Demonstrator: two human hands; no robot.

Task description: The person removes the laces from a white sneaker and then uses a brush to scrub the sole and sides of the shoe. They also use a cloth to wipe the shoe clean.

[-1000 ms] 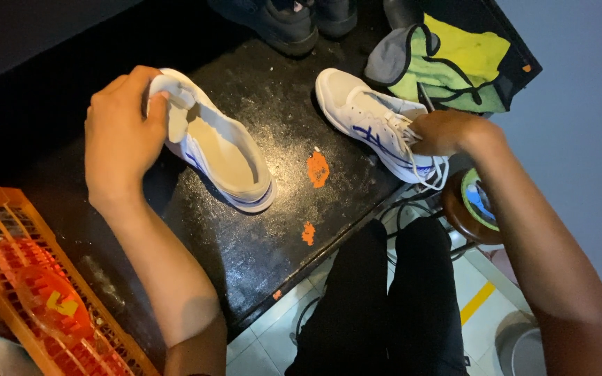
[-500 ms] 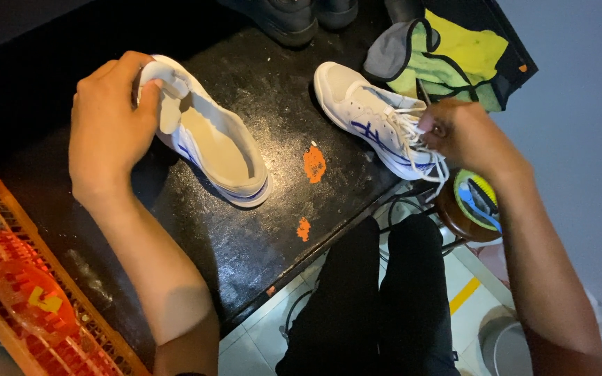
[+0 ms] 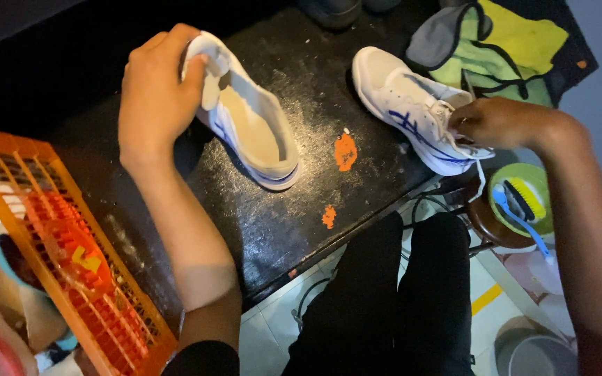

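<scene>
Head view, dark speckled table, tiled floor, hands gripping 2 white shoes.

shoe under my left hand: white mesh cloth, matt | laced shoe: same cloth, smooth rubber sole | tabletop: black, scuffed, dusty sheen | crate: orange plastic, glossy
</scene>
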